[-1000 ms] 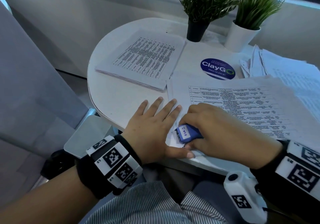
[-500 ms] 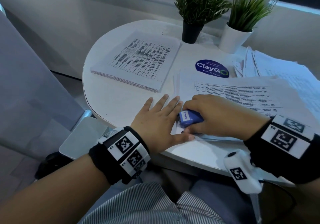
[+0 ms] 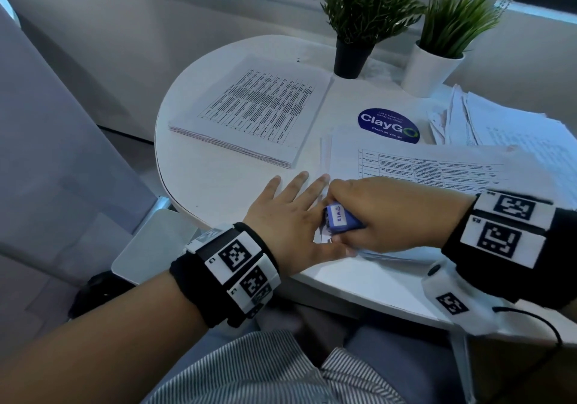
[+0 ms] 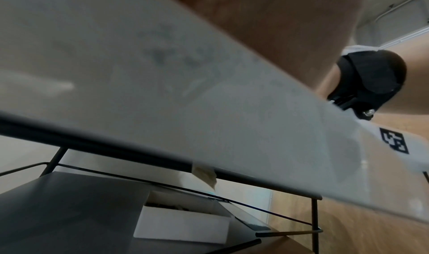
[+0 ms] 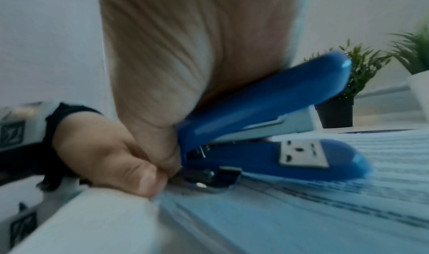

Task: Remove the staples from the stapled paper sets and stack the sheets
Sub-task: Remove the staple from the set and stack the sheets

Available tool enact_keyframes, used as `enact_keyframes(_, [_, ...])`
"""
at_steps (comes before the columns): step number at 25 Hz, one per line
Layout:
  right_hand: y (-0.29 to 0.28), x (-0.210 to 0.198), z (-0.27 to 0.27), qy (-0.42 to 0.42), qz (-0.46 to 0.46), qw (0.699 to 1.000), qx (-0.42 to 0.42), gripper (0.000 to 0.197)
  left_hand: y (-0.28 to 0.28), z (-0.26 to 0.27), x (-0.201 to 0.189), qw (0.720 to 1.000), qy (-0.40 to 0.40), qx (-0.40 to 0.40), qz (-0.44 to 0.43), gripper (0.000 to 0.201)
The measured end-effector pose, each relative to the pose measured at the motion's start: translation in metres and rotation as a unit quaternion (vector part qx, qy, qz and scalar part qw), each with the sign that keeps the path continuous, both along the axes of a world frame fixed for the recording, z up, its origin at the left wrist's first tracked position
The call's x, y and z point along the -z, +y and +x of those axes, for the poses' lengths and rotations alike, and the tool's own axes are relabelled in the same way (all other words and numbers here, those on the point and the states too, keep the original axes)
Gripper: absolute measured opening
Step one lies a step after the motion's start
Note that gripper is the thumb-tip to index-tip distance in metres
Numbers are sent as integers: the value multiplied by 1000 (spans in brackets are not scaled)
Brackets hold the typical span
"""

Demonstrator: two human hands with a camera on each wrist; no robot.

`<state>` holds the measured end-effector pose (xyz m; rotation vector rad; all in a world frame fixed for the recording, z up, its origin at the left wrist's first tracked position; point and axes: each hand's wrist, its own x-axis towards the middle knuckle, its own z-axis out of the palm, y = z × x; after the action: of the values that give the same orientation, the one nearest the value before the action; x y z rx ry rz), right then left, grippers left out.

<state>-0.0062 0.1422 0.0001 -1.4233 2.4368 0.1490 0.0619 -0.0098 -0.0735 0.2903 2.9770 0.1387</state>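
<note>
My left hand (image 3: 288, 216) lies flat with straight fingers and presses down the near left corner of a stapled paper set (image 3: 437, 171). Its thumb (image 5: 130, 168) rests at the table's front edge, right beside the tool. My right hand (image 3: 381, 216) grips a blue stapler (image 3: 340, 223). The metal end at the stapler's (image 5: 267, 129) hinge sits on that paper corner (image 5: 313, 193). The staple itself is hidden. A neat stack of printed sheets (image 3: 256, 113) lies at the far left of the round white table (image 3: 218, 185).
Two potted plants (image 3: 352, 44) (image 3: 437, 60) stand at the back. A loose heap of papers (image 3: 515, 128) lies at the right, and a blue round sticker (image 3: 388, 125) is in the middle. A white box (image 4: 181, 223) sits on a shelf below the table.
Both hands stay at the paper corner. The right hand has shifted the stapler slightly against the corner, and the head view has moved a little.
</note>
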Motion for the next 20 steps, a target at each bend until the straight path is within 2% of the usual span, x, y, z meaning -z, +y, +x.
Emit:
enact_keyframes(4, [5,3,2,84,-50,988,-120,37,2,-1,-7,999,-39,5,-12,100])
enact_keyframes(9, [6,4,-4,165,-105,941,-277,31,5,-4,-8,998,-59,-2,-22,97])
enact_keyframes(13, [5,10,-13,235,-116,895,-361,22,4,-4,-5,998,-60,-3,-37,91])
enact_keyframes(15, [3,9,-15,247,-132,872,-403,21,3,-4,-5,997,-61,-3,-40,92])
enact_keyframes(16, [3,9,-16,240,-131,870,-409,20,4,-4,-5,997,-62,-3,-40,92])
enact_keyframes(17, [2,8,-16,221,-118,885,-393,19,4,-4,-6,997,-62,-3,-38,92])
enact_keyframes(18, [1,7,-14,185,-96,915,-345,21,4,-4,-7,997,-63,-4,-34,91])
enact_keyframes(20, [-2,2,-6,82,-47,978,-184,32,4,-5,-8,997,-68,1,-31,88])
